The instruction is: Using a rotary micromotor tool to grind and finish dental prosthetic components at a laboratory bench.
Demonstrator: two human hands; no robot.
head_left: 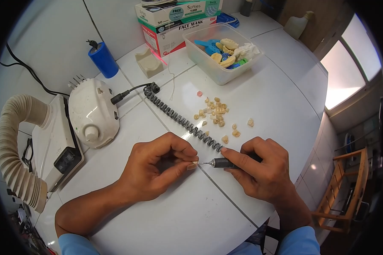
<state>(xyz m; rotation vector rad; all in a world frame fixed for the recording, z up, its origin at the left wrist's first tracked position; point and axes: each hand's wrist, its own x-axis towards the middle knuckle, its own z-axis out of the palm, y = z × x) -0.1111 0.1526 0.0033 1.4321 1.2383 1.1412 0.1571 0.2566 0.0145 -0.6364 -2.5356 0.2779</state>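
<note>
My left hand (155,168) is closed in a pinch on a small, pale dental crown (195,162), mostly hidden by the thumb and fingertips. From the right, my right hand (264,170) grips a dark rotary handpiece (220,162) like a pen. Its thin metal bur points left and meets or nearly meets the crown; contact is too small to make out. A grey coiled cord (178,117) runs from near the handpiece to a white control unit (92,112) with a knob. Beyond my hands lie several loose tooth-coloured crowns (219,111) and one pink piece (199,94).
A ribbed beige hose (15,144) arches from a white machine (51,136) at left. Farther back are a blue cylinder (103,59), a beige block (149,63), mask boxes (178,36) and a clear tub (217,74) of moulds. A wooden rack (342,189) stands beyond the table's right edge.
</note>
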